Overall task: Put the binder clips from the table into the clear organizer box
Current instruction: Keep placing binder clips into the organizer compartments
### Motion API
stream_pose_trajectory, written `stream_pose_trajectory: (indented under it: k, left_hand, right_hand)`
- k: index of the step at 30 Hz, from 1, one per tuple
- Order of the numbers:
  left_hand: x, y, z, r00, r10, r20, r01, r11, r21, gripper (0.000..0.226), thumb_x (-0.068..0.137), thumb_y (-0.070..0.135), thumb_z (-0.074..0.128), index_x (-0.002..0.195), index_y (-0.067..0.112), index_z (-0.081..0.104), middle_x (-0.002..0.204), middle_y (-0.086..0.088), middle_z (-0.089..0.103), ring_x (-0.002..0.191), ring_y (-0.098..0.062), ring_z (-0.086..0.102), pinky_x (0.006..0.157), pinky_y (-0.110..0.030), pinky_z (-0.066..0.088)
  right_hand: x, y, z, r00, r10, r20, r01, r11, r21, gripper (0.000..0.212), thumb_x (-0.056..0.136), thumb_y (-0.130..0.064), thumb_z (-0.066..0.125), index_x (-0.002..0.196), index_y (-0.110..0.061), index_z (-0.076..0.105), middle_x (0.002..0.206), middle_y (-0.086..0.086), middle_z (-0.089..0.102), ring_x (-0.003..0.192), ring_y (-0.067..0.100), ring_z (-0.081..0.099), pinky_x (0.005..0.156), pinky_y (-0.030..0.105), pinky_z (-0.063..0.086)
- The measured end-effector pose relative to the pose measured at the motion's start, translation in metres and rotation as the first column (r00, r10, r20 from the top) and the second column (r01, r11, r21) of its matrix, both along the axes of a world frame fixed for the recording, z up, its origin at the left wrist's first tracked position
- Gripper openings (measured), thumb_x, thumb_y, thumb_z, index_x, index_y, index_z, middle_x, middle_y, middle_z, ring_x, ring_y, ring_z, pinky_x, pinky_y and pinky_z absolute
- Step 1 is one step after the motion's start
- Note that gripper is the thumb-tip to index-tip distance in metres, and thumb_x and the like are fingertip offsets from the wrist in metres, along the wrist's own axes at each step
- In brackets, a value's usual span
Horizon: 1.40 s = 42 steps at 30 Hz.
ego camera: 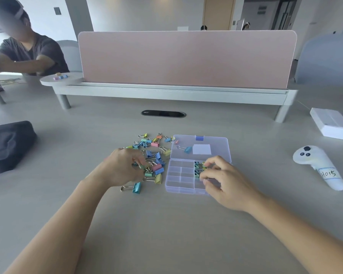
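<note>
Binder clips [156,155] lay heaped on the table [166,230], at nine o'clock of the clear organizer box [179,176]. The left hand [123,167] curled into the heap and the right hand [226,181] curled over the box; I could not tell whether either held a clip.

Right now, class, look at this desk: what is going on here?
A person is sorting coloured binder clips into a clear organizer box whose lid lies open. The left hand digs curled fingers into the loose pile beside the box. The right hand sits over the box's right side, fingertips at the clips already inside. Most of the box is empty; many clips lie on the table, one blue clip on the lid.
</note>
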<state>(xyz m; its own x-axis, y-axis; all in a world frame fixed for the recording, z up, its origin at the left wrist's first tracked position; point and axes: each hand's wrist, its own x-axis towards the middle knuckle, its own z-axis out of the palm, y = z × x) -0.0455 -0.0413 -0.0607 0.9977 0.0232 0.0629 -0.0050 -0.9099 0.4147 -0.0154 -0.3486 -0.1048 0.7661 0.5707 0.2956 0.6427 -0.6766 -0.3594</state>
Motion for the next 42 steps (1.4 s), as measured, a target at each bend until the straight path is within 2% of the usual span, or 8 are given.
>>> stream_pose_trajectory:
  k: [5,11,14,20,28,32,37,42]
  left_hand:
    - [0.003,-0.021,-0.004,0.964,-0.111,0.242,0.136,0.987,-0.087,0.036,0.080,0.011,0.069,0.110,0.029,0.067,0.094,0.009,0.058,0.080,-0.002,0.054,0.068,-0.006,0.035]
    - [0.004,-0.098,-0.014,0.868,-0.317,0.382,0.410,0.892,-0.190,0.027,0.090,0.014,0.061,0.117,0.017,0.065,0.103,0.007,0.060,0.087,-0.001,0.055,0.077,-0.010,0.041]
    - [0.002,-0.109,-0.023,0.834,-0.374,0.405,0.456,0.881,-0.127,0.022,0.092,0.015,0.059,0.114,0.014,0.061,0.103,0.006,0.065,0.094,-0.008,0.056,0.079,-0.016,0.042]
    - [0.000,-0.099,-0.034,0.823,-0.355,0.443,0.435,0.896,-0.090,0.024,0.088,0.022,0.059,0.112,0.022,0.058,0.100,0.010,0.067,0.101,-0.007,0.058,0.081,-0.018,0.043]
    - [-0.009,-0.107,-0.034,0.815,-0.360,0.453,0.448,0.888,-0.101,0.023,0.087,0.017,0.060,0.110,0.019,0.058,0.100,0.009,0.067,0.100,-0.006,0.056,0.080,-0.019,0.044]
    - [-0.006,-0.107,-0.035,0.812,-0.350,0.468,0.436,0.896,-0.087,0.021,0.087,0.022,0.062,0.107,0.016,0.059,0.098,0.006,0.070,0.099,-0.009,0.059,0.081,-0.023,0.047]
    - [-0.005,-0.110,-0.037,0.821,-0.314,0.477,0.414,0.902,-0.119,0.021,0.086,0.036,0.059,0.097,0.018,0.063,0.090,0.013,0.071,0.092,-0.008,0.061,0.077,-0.018,0.043]
    - [-0.005,-0.114,-0.038,0.826,-0.286,0.486,0.393,0.910,-0.133,0.021,0.087,0.038,0.057,0.093,0.019,0.063,0.084,0.014,0.070,0.083,-0.005,0.057,0.072,-0.012,0.039]
  right_hand:
    - [-0.001,-0.001,-0.001,1.000,0.009,0.004,-0.009,0.999,0.040,0.036,0.086,-0.047,0.038,0.088,-0.028,0.069,0.111,-0.015,0.041,0.088,0.007,0.054,0.073,0.036,0.052]
    - [-0.003,-0.002,-0.001,1.000,0.008,0.003,-0.008,0.997,0.079,0.036,0.086,-0.047,0.042,0.089,-0.028,0.072,0.109,-0.015,0.044,0.086,0.007,0.058,0.074,0.035,0.052]
    - [-0.001,-0.002,-0.001,1.000,0.011,-0.001,-0.011,0.995,0.095,0.036,0.085,-0.047,0.042,0.089,-0.027,0.073,0.110,-0.014,0.045,0.092,0.003,0.056,0.077,0.034,0.052]
    - [-0.001,-0.002,-0.001,1.000,0.011,0.001,-0.011,0.996,0.094,0.030,0.086,-0.043,0.047,0.089,-0.027,0.072,0.108,-0.016,0.044,0.089,0.005,0.057,0.076,0.035,0.052]
    - [-0.004,-0.003,0.002,0.999,-0.002,-0.035,0.006,0.994,0.108,0.017,0.088,-0.027,0.058,0.093,-0.023,0.074,0.107,-0.015,0.046,0.095,0.004,0.056,0.082,0.033,0.050]
    - [-0.003,-0.002,0.006,0.997,-0.016,-0.079,0.027,0.989,0.145,0.013,0.088,-0.024,0.062,0.090,-0.024,0.075,0.103,-0.021,0.045,0.093,0.001,0.056,0.082,0.026,0.049]
    - [-0.003,-0.003,0.008,0.995,-0.003,-0.102,0.023,0.980,0.197,0.008,0.086,-0.025,0.063,0.085,-0.029,0.070,0.099,-0.020,0.051,0.093,0.002,0.057,0.080,0.022,0.047]
    - [-0.005,-0.003,0.012,0.998,0.024,-0.054,-0.006,0.952,0.306,0.013,0.078,-0.025,0.068,0.089,-0.028,0.061,0.094,-0.016,0.059,0.095,0.006,0.058,0.081,0.021,0.046]
